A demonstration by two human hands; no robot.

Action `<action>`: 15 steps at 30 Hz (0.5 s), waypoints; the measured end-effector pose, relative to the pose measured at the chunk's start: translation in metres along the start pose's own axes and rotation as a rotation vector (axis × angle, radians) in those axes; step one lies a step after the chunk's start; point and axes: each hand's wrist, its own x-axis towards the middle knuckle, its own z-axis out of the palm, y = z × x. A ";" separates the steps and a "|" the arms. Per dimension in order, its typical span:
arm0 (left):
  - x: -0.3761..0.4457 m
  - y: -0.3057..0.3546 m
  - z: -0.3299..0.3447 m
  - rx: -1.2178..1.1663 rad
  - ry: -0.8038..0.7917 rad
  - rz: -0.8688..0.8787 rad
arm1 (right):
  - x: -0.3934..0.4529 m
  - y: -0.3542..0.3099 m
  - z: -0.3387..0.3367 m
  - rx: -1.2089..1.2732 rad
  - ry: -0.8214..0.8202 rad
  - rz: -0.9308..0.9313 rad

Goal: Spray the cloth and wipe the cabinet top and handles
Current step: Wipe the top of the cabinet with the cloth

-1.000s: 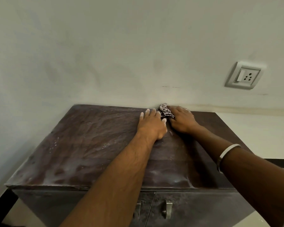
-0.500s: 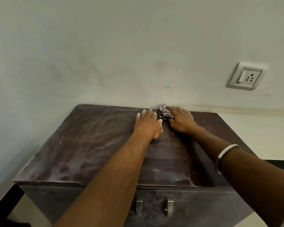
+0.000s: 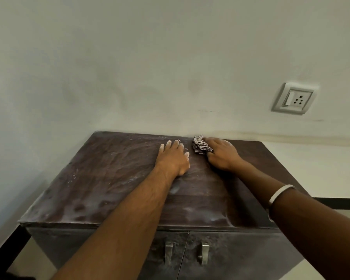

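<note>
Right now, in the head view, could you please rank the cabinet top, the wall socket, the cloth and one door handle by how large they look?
1. cabinet top, by far the largest
2. wall socket
3. cloth, bunched under the right hand
4. door handle

The cloth and handle look close; the handle is nearer the camera, so their order is unsure.

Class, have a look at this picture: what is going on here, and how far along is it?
A person is wiping the dusty top of a dark cabinet. The right hand holds a bunched patterned cloth at the back edge, by the wall. The left hand rests flat on the top beside it. Pale dust smears cover much of the top, and the two door handles below are untouched. No spray bottle is in view.
</note>
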 end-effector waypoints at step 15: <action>-0.010 -0.020 -0.005 0.029 0.007 -0.008 | -0.033 0.000 -0.007 -0.011 -0.003 -0.019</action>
